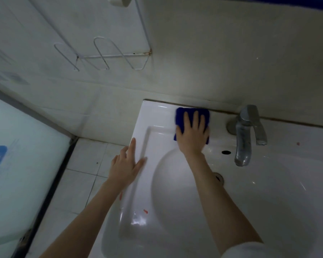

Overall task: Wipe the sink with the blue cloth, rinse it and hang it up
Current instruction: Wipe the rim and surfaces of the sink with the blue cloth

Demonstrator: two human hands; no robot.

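A folded blue cloth [182, 114] lies flat on the back ledge of the white sink [157, 116], left of the metal tap [247, 131]. My right hand [192, 135] presses down on the cloth with fingers spread, covering most of it. My left hand [126, 164] rests flat, fingers apart, on the sink's left rim and holds nothing. The round basin [250, 202] lies below both hands; my right forearm partly hides its drain.
A white wire rack [108, 56] with hanging loops is fixed to the tiled wall at upper left. Small red marks [145, 211] show on the sink's left rim. To the left are white floor tiles [86, 161] and a frosted panel [22, 164].
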